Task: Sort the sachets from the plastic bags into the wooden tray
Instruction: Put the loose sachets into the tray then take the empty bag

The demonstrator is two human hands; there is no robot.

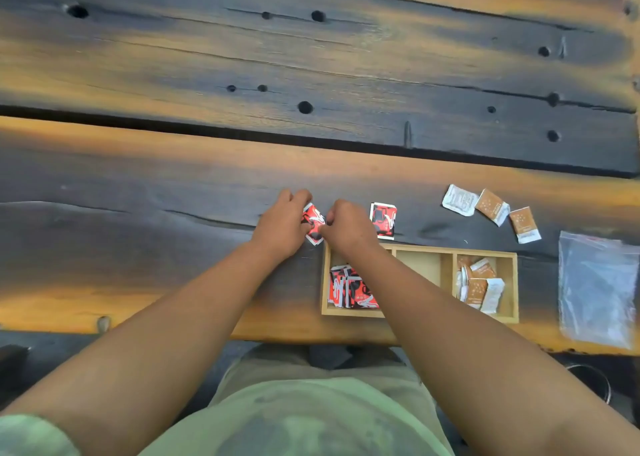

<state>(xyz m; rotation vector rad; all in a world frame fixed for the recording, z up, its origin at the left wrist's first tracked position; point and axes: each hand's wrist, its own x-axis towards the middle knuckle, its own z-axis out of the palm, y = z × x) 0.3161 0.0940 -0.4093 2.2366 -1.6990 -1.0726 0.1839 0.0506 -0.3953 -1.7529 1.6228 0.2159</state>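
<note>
Head view: both hands meet low over the table [173,185], just beyond the far-left corner of the wooden tray [450,249].
Left hand [282,227]: fingers curled and clamped on the left edge of the held sachets [313,223].
Right hand [346,227]: thumb and fingers drawn together, pinching the right edge of the same sachets. The fingertips are mostly hidden behind the knuckles.
Held sachets: flat, square, glossy packets printed red, black and white with crimped pale borders. I cannot tell how many are in the pinch.
Step in hand: probably squaring up the red packets before they go into the tray's left compartment.
Doing it well: align the edges while both hands grip. Then let one hand carry them near and right, and slide them on edge beside the red stack [349,287] so it does not topple.
Red stack: many matching sachets standing on edge, packed and leaning, in the left compartment.
Middle compartment [420,265]: smooth pale wood floor showing.
Right compartment: an orange and white pile [479,284], loosely overlapped.
Loose red sachet [382,221]: lies flat just right of the right hand, beyond the tray.
White sachet [459,200]: crumpled, further right, with two orange sachets [491,206] beside it, all apart from the tray.
Plastic bag [595,289]: clear, crinkled and limp, lying right of the tray at the near table edge.
Table: rough charred planks, dark with orange grain, knot holes and a deep gap.
</note>
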